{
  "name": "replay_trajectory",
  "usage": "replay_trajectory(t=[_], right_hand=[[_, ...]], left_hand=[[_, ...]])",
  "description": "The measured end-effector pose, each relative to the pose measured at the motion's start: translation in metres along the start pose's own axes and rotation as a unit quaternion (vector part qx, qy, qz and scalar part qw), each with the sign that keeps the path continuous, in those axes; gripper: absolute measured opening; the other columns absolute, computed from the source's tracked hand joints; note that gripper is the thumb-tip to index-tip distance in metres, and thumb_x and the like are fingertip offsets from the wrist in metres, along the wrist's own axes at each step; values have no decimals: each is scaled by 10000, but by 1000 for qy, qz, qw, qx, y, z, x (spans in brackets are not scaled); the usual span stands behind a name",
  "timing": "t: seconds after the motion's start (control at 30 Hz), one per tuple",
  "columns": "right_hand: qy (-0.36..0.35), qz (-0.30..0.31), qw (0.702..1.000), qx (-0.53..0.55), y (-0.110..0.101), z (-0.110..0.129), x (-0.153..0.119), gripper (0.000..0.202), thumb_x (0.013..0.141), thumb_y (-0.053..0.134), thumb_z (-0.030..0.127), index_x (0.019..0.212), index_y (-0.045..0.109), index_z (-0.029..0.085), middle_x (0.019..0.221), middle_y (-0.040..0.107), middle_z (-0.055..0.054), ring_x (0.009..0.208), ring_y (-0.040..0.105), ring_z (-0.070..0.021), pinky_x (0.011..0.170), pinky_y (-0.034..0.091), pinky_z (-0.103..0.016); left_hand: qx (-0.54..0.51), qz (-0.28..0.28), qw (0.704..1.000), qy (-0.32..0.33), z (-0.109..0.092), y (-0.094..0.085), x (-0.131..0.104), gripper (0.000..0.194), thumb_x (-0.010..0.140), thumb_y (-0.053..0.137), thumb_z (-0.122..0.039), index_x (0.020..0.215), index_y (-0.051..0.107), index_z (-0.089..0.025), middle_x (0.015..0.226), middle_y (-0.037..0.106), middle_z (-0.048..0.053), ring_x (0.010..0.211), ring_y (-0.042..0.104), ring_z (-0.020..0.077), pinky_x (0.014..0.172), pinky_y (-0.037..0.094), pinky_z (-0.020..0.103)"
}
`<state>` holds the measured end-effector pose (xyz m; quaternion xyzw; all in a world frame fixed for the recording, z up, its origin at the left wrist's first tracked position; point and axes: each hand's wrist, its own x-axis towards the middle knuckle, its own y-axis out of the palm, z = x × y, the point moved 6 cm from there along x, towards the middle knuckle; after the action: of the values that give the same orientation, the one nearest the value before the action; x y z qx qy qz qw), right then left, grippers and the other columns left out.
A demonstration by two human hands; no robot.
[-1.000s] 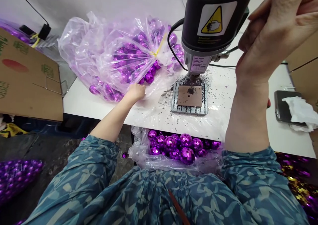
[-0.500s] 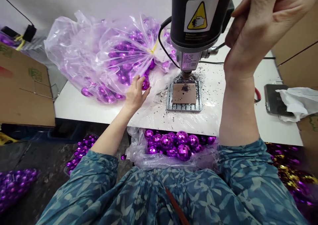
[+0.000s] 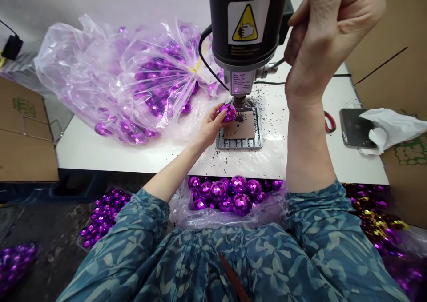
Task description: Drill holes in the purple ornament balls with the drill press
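My left hand [image 3: 212, 125] pinches a shiny purple mirror-faceted ball [image 3: 228, 112] between thumb and fingers. The ball is over the left part of a brown board [image 3: 245, 130] on the slotted metal base [image 3: 238, 144] of a small bench drill press [image 3: 247, 30], just left of and below its chuck [image 3: 239, 101]. Dark shavings lie on the board and around the base. My right hand [image 3: 330, 30] is raised at the right side of the machine head, its fingers curled closed; what they grip is hidden.
A tied clear bag [image 3: 110, 79] of purple balls lies left on the white table [image 3: 100, 153]. More faceted balls fill a plastic-lined container [image 3: 220, 191] below the front edge. Right are red-handled scissors or pliers [image 3: 330, 122], a phone [image 3: 355, 126], tissue [image 3: 395, 126] and cardboard [image 3: 383, 62].
My left hand has moved right, from beside the bag to the drill press base, with the purple ball. My right hand stays raised by the machine. The view has shifted slightly right.
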<state>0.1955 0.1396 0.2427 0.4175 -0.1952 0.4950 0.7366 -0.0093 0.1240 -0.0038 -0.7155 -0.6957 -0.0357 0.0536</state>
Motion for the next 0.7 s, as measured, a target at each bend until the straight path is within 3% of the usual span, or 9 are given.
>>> replay_trajectory(t=[0.1,0.23,0.4,0.47,0.57,0.63,0.7], right_hand=[[1,-21,1000,-14,-2,0,-1,466,1053,394,100,599,350,195,437,341,103,353,181,8,508,308,-162],[-21,0,1000,8,-1,0,-3,449,1048,481,178,613,371,193,457,371,98,368,238,10,525,320,-170],[-12,28,999,31,-4,3,-2,449,1046,453,152,600,404,180,452,420,99,367,290,29,487,245,-157],[-4,59,998,20,-2,5,-1,468,999,569,336,577,444,176,449,441,102,366,315,38,478,258,-156],[-4,86,996,2,-1,8,1,600,679,601,742,526,486,174,439,446,95,367,333,47,461,278,-166],[-11,87,996,-10,-1,9,2,658,590,533,821,505,486,170,436,440,93,362,317,56,447,268,-167],[-15,86,996,-21,-1,8,2,680,607,519,835,497,490,165,433,432,91,361,318,61,440,255,-165]], left_hand=[[5,8,1000,5,5,1,4,612,966,771,-619,1432,630,-247,1366,774,146,1234,768,272,1038,659,477],[42,11,999,24,8,4,7,663,912,847,-586,1419,638,-213,1347,784,149,1250,760,252,1103,621,442],[79,26,996,40,14,10,10,700,883,880,-558,1434,637,-200,1372,776,150,1199,771,252,1047,635,422],[100,40,993,56,15,12,10,716,869,892,-554,1436,633,-202,1377,775,143,1180,772,257,1035,635,424],[145,57,983,98,11,15,7,683,875,890,-522,1421,629,-205,1395,756,140,1202,756,269,1054,625,432],[174,65,974,131,7,17,4,639,884,881,-476,1401,623,-202,1397,733,141,1245,734,278,1082,614,440],[200,71,964,161,3,20,0,589,895,863,-431,1377,614,-199,1389,712,139,1285,711,285,1117,597,453]])
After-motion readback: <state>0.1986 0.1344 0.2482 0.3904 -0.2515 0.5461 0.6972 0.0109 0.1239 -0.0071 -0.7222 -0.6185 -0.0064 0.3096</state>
